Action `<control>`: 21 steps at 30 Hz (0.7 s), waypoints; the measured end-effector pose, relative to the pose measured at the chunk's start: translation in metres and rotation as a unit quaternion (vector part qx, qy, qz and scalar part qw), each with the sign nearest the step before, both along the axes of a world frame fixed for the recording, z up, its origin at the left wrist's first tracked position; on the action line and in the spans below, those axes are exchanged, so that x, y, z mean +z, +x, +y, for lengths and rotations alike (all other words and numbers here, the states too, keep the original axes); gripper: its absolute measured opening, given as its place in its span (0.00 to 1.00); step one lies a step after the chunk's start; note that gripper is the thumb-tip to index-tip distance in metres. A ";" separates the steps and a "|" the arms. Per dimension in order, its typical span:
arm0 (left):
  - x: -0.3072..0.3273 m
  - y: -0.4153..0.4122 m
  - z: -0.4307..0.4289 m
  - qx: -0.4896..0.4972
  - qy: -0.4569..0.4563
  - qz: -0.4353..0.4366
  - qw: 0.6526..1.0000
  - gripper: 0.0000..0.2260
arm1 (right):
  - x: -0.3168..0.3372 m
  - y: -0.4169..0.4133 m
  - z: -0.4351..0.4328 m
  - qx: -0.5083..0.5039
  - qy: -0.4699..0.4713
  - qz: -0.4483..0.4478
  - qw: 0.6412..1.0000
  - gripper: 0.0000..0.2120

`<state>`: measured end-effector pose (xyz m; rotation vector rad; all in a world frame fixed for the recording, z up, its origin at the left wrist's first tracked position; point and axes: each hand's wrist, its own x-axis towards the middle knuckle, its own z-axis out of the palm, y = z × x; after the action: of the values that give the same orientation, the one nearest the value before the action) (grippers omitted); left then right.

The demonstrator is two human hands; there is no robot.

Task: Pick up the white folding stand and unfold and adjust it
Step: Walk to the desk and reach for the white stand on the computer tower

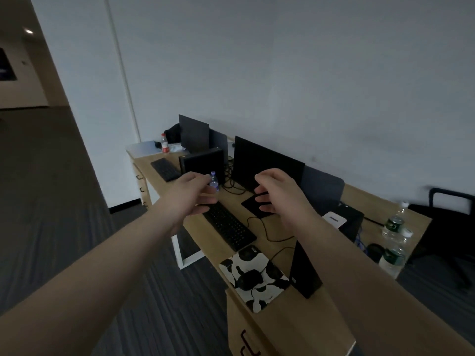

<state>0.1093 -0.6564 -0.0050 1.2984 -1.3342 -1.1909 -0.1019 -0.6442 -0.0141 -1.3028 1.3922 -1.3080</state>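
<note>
A small white flat piece (pixel 334 218), which looks like the folded white stand, lies on top of a black box (pixel 352 224) on the wooden desk (pixel 277 227), to the right of my hands. My left hand (pixel 191 194) is stretched out above the desk's near edge, fingers loosely curled and apart, holding nothing. My right hand (pixel 276 194) hovers over a black mouse pad (pixel 253 205) in front of the dark monitor (pixel 264 163), also with nothing in it. Neither hand touches the white piece.
A black keyboard (pixel 228 226) lies below my hands, with a cow-patterned pad (pixel 254 276) nearer me. A small bottle (pixel 213 181) stands by my left hand. Water bottles (pixel 395 227) and a black chair (pixel 447 214) are at the right. A second workstation sits further back.
</note>
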 end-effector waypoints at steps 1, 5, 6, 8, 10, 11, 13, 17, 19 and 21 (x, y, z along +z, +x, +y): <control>0.000 0.003 -0.014 -0.011 -0.002 0.001 1.000 0.12 | 0.000 0.003 -0.009 -0.014 -0.001 0.000 1.000 0.05; 0.007 0.012 -0.071 -0.064 0.006 0.012 0.998 0.11 | 0.003 0.016 -0.038 -0.080 0.004 -0.025 0.996 0.09; 0.008 0.012 -0.084 -0.082 0.008 0.010 0.997 0.11 | 0.003 0.018 -0.042 -0.095 0.004 -0.029 0.995 0.09; 0.010 0.008 -0.105 -0.116 0.017 0.011 0.993 0.12 | 0.001 0.020 -0.047 -0.127 0.008 -0.033 0.991 0.09; 0.009 -0.003 -0.120 -0.159 0.027 0.018 0.987 0.13 | -0.001 0.018 -0.046 -0.165 0.008 -0.035 0.986 0.09; 0.005 -0.010 -0.127 -0.183 0.028 0.018 0.983 0.13 | -0.003 0.015 -0.043 -0.186 0.009 -0.032 0.982 0.08; -0.006 -0.028 -0.134 -0.226 0.034 0.020 0.973 0.13 | -0.004 0.005 -0.034 -0.231 0.014 -0.025 0.972 0.07; -0.018 -0.073 -0.139 -0.299 0.038 0.025 0.953 0.15 | 0.000 -0.028 -0.017 -0.319 0.021 -0.017 0.947 0.05; -0.018 -0.098 -0.141 -0.330 0.035 0.020 0.943 0.15 | 0.000 -0.046 -0.012 -0.353 0.016 -0.026 0.935 0.07; -0.016 -0.123 -0.146 -0.356 0.030 0.013 0.934 0.15 | -0.002 -0.060 -0.009 -0.373 0.016 -0.037 0.927 0.10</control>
<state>-0.0134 -0.8022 -0.0208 0.8365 -1.8346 -1.7327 -0.1622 -0.6533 -0.0157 -0.6856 1.9371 -1.7815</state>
